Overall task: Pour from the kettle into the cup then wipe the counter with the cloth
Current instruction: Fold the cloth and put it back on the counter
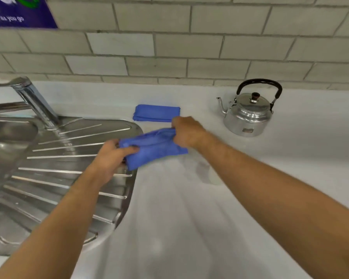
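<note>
Both my hands hold one blue cloth [152,147] just above the white counter [189,218], at the edge of the steel drainboard. My left hand [111,158] grips its left end and my right hand [186,131] pinches its upper right corner. A second blue cloth [156,113] lies folded on the counter behind them. The metal kettle [249,113] with a black handle stands upright at the back right, its spout pointing left. No cup is in view.
A steel sink with a ribbed drainboard [69,168] fills the left side, with a chrome tap [34,101] behind it. A tiled wall [189,47] runs along the back, with a blue sign [18,13] at top left. A faint wet patch [206,174] shows on the counter.
</note>
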Demonstrator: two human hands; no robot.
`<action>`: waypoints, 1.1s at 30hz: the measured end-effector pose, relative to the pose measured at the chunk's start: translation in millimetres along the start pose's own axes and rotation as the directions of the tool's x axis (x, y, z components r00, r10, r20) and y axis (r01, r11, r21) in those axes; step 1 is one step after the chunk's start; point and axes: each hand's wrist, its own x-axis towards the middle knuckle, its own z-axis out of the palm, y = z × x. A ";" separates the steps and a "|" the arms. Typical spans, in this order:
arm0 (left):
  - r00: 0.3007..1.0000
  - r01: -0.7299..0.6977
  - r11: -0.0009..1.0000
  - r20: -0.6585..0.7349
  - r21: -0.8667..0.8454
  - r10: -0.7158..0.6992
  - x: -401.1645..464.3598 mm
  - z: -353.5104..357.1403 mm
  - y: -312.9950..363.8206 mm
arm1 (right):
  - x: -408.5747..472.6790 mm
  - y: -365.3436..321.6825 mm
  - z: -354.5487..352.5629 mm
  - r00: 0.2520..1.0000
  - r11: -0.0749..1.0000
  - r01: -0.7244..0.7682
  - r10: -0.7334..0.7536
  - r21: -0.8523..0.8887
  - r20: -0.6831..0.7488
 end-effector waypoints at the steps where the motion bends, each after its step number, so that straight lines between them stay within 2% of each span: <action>1: 1.000 0.002 0.993 0.016 -0.118 -0.001 15.7 -4.3 6.9 | 13.8 5.8 -7.6 0.999 0.996 -0.035 0.033 0.087 0.017; 3: 1.000 -0.008 0.965 0.010 -0.262 0.011 49.2 -9.7 21.1 | 41.8 18.5 -16.5 0.993 0.933 -0.119 0.104 0.339 0.064; 5: 0.999 -0.038 0.960 -0.025 -0.277 0.033 75.2 -7.4 32.6 | 61.2 30.4 -19.1 0.972 0.760 -0.234 0.174 0.607 0.158; 7: 0.994 -0.108 0.970 -0.009 -0.216 0.108 102.6 -2.6 41.9 | 85.7 38.5 -14.6 0.950 0.581 -0.308 0.231 0.753 0.210; 8: 0.989 -0.142 0.977 0.009 -0.161 0.145 114.4 0.5 45.3 | 97.7 42.1 -11.1 0.946 0.528 -0.309 0.258 0.791 0.197; 10: 0.979 -0.204 0.979 0.007 -0.012 0.204 138.5 4.0 51.0 | 120.1 48.1 -4.8 0.941 0.494 -0.272 0.316 0.826 0.121; 13: 0.967 -0.251 0.959 -0.019 0.132 0.255 170.5 8.0 59.3 | 144.3 50.2 -0.4 0.919 0.567 -0.205 0.393 0.798 -0.043; 16: 0.981 -0.191 0.944 0.033 0.268 0.190 197.3 11.2 57.1 | 160.6 45.2 4.0 0.889 0.682 -0.154 0.411 0.715 -0.200; 18: 0.990 -0.137 0.915 0.073 0.380 0.118 207.7 12.7 51.1 | 169.2 43.2 12.5 0.909 0.717 -0.188 0.385 0.671 -0.158; 20: 0.993 -0.109 0.895 0.080 0.433 0.082 213.2 13.2 47.8 | 173.1 43.7 21.0 0.939 0.779 -0.256 0.342 0.572 -0.045; 22: 0.994 -0.094 0.899 0.085 0.428 0.064 216.6 12.9 50.9 | 175.9 44.7 23.6 0.941 0.819 -0.292 0.339 0.495 -0.005; 25: 0.995 -0.078 0.920 0.089 0.385 0.047 222.9 11.7 62.2 | 178.1 41.7 13.0 0.916 0.798 -0.335 0.401 0.501 -0.026; 27: 0.995 -0.077 0.919 0.089 0.387 0.046 224.1 10.6 67.9 | 178.5 40.1 6.4 0.913 0.814 -0.370 0.407 0.448 0.015; 31: 0.991 -0.076 0.821 0.135 0.566 -0.001 219.2 9.2 61.8 | 166.3 40.6 10.1 0.945 0.863 -0.326 0.298 0.387 0.132; 33: 0.993 -0.082 0.793 0.113 0.604 0.017 215.3 8.3 58.7 | 160.5 41.4 15.4 0.955 0.888 -0.298 0.278 0.351 0.107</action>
